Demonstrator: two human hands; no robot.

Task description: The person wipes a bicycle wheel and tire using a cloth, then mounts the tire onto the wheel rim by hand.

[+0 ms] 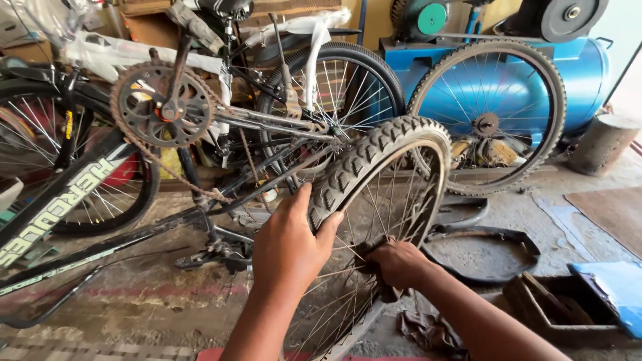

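Note:
A bicycle wheel with a knobby black tyre [374, 157] and silver spokes stands upright in front of me. My left hand [289, 244] grips the tyre's near edge, thumb over the tread. My right hand [396, 263] reaches in among the spokes near the hub, closed on a dark rag [388, 291] pressed against the wheel. An upside-down black bicycle frame [80, 194] with a rusty chainring [162, 105] and a slack chain sits just left of the wheel.
A second spoked wheel [493, 115] leans against a blue tank [582, 73] at the back right. A loose black tyre [488, 251] lies on the concrete floor. A dirty wooden tray [562, 307] sits front right, with a blue sheet [618, 287] beside it.

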